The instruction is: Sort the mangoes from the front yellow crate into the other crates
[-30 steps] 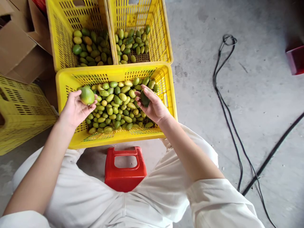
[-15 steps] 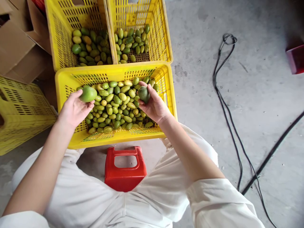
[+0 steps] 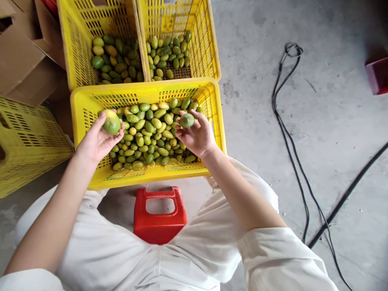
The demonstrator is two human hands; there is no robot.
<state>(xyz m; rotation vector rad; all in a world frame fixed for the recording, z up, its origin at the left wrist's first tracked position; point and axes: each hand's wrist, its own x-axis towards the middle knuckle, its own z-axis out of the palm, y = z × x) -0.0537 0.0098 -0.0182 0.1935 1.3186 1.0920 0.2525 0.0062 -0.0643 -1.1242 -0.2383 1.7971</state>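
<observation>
My left hand [image 3: 96, 141] is closed round a green-yellow fruit [image 3: 110, 122] held over the left side of the near yellow crate [image 3: 145, 92]. My right hand [image 3: 198, 137] pinches a smaller green fruit [image 3: 187, 120] in its fingertips over the crate's right side. Between my hands the crate holds a heap of several green and yellow oval fruits [image 3: 150, 133]. Both arms reach forward from my white-clad knees.
Two more yellow crates stand behind, the left crate [image 3: 75, 48] with larger fruits, the right crate [image 3: 206, 44] with smaller ones. Another yellow crate [image 3: 27, 141] and cardboard [image 3: 21, 60] lie left. A red stool [image 3: 159, 214] sits between my legs. Black cables [image 3: 291, 133] cross the concrete floor.
My right hand has turned the small fruit up into its fingertips, showing a lighter green side. My left hand has rolled its fruit slightly. Neither hand has left the crate.
</observation>
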